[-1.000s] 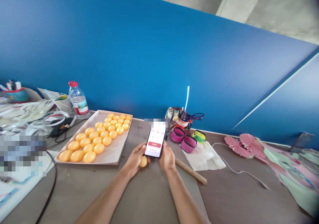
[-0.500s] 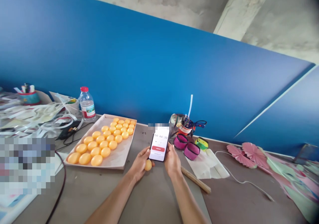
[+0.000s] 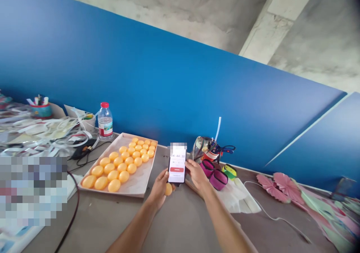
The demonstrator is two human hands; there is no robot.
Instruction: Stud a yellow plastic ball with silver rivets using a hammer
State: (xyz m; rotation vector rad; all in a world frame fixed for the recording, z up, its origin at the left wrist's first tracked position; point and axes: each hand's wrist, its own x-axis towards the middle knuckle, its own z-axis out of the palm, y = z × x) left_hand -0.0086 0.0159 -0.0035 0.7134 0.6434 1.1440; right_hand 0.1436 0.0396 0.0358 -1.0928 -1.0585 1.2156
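The right hand [image 3: 198, 174] has shifted up, fingers loose, touching the right edge of the phone [image 3: 177, 164]. The left hand [image 3: 159, 187] is clamped on the phone's lower end and a yellow ball [image 3: 168, 189]. Phone stands upright, lower centre, between both hands.

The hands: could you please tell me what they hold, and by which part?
The left hand and right hand hold a phone by its two side edges; the left hand also has a yellow ball tucked below its thumb.
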